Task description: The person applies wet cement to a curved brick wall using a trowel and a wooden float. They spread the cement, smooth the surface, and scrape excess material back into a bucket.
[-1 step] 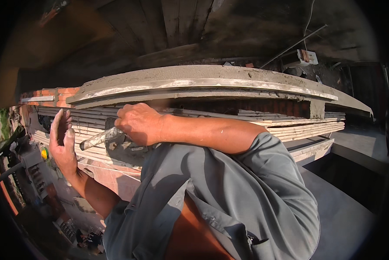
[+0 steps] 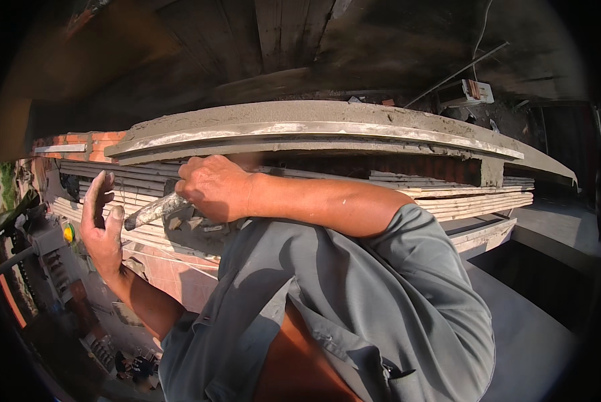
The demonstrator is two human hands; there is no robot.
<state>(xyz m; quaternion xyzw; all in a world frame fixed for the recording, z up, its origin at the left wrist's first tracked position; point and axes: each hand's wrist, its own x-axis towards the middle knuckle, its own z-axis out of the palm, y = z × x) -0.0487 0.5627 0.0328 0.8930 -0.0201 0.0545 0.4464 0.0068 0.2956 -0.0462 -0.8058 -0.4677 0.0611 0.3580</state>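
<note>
Fingers of my right hand (image 2: 213,187) wrap round a grey, mortar-crusted cylindrical tool (image 2: 153,212), whose far end points down-left. A dark grey mass (image 2: 196,234), perhaps mortar, lies beneath it; its shape is partly hidden by my hand and shirt. My left hand (image 2: 101,228) is raised just left of the tool's end, fingers apart, with nothing visible in it. Beyond both hands runs a long grey mortar-coated ledge (image 2: 247,112), with a whitish straight strip (image 2: 280,128) along its face.
Stacked long pale poles (image 2: 461,204) lie below the ledge. An orange brick wall (image 2: 103,144) is at left. At lower left is cluttered ground with a small yellow object (image 2: 68,233). A dark opening (image 2: 535,281) borders grey concrete at right, and a pale box (image 2: 466,92) sits beyond the ledge.
My left hand has shifted slightly right, towards the tool's end. My right hand and the tool have edged slightly upward in the picture.
</note>
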